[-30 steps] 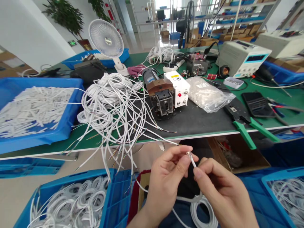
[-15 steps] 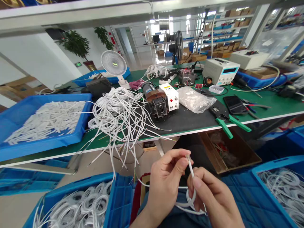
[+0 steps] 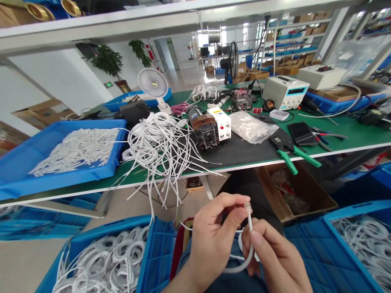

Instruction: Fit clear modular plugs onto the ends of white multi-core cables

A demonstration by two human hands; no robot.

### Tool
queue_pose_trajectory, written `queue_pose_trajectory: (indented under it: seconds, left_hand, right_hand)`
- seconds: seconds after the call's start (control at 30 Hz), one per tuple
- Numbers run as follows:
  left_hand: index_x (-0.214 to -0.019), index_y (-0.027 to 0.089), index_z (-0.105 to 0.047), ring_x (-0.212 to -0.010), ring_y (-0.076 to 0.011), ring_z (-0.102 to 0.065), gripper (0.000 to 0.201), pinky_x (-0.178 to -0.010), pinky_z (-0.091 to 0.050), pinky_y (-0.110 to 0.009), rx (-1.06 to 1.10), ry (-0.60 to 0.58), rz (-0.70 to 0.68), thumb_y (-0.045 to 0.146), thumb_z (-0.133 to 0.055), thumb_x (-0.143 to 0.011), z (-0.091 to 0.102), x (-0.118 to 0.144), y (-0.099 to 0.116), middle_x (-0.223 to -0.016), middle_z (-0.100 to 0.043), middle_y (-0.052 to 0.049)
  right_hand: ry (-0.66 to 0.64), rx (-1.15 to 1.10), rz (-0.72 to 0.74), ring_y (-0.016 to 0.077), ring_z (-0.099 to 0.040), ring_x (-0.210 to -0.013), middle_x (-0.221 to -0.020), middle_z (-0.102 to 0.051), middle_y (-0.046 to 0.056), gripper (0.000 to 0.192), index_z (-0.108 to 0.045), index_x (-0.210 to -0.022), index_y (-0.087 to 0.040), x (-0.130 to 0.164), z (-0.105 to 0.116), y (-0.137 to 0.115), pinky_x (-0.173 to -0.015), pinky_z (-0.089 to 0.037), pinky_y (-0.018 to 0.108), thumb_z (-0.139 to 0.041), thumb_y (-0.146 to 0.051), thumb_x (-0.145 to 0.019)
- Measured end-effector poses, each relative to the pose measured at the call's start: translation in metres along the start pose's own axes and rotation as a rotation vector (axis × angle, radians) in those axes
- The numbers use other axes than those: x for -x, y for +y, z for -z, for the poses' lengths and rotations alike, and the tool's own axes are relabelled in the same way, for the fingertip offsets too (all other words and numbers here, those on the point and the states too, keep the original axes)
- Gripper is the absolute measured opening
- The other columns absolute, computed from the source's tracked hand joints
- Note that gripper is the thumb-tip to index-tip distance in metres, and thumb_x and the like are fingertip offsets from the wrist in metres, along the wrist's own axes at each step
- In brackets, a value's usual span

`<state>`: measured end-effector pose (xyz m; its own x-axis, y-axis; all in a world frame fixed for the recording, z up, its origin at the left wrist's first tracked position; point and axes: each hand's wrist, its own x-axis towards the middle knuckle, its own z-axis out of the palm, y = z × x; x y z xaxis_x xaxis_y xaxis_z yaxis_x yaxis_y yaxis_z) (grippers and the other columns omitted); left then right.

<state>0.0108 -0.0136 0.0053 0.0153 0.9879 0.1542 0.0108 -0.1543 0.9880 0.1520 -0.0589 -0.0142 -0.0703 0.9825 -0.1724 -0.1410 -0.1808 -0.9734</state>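
Observation:
My left hand (image 3: 215, 234) pinches a small clear modular plug (image 3: 248, 206) between thumb and forefinger, near the bench's front edge. A white cable (image 3: 251, 228) runs down from the plug. Just below it, my right hand (image 3: 271, 248) is closed on the cable with thumb and fingers. The cable bends in a loop under my hands, over my lap, and part of it is hidden behind my fingers. On the bench ahead lies a heap of white cables (image 3: 155, 142), their stripped ends hanging over the edge.
A green-handled crimping tool (image 3: 293, 152) lies on the bench beside a phone (image 3: 302, 133). A brown-and-black machine (image 3: 204, 128) stands by a bag of clear plugs (image 3: 253, 127). Blue crates of coiled cables (image 3: 122, 256) flank my lap. White sleeves (image 3: 79, 150) fill the left tray.
The view has shifted slightly left. My hands still hold the plug and cable, and the cable below the plug is now more curved, its loop hanging wider.

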Motion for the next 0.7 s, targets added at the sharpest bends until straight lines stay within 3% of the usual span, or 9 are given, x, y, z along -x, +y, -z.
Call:
queue_pose_trajectory:
  seconds: [0.2, 0.37, 0.7]
  left_hand:
    - [-0.110, 0.030, -0.086, -0.084, -0.0128, -0.075, 0.013, -0.076, -0.057, -0.019, -0.017, -0.013, -0.014, 0.025, -0.075, -0.104, 0.001, 0.000, -0.002, -0.095, -0.079, 0.001]
    - [-0.110, 0.029, -0.085, -0.080, -0.0124, -0.074, 0.013, -0.072, -0.056, -0.018, -0.027, -0.017, -0.052, 0.024, -0.075, -0.104, 0.003, -0.001, -0.001, -0.093, -0.080, 0.001]
    - [-0.110, 0.030, -0.086, -0.079, -0.0108, -0.073, 0.013, -0.072, -0.055, -0.017, -0.012, -0.037, 0.022, 0.028, -0.073, -0.105, 0.008, 0.002, 0.002, -0.092, -0.082, 0.001]
  right_hand:
    - [-0.029, 0.042, 0.047, 0.0159, -0.056, -0.062, -0.067, -0.061, 0.001, 0.050, -0.069, -0.078, -0.021, -0.003, 0.005, 0.010, -0.062, -0.044, 0.028, -0.058, -0.059, -0.108]
    - [-0.141, 0.073, 0.076, 0.0158, -0.061, -0.060, -0.064, -0.065, 0.002, 0.048, -0.070, -0.084, -0.020, -0.004, 0.008, 0.015, -0.062, -0.046, 0.026, -0.053, -0.055, -0.112]
    - [-0.005, 0.056, 0.092, 0.0152, -0.064, -0.056, -0.072, -0.073, 0.005, 0.047, -0.071, -0.082, -0.020, 0.007, -0.012, -0.003, -0.056, -0.054, 0.026, -0.067, -0.062, -0.103]
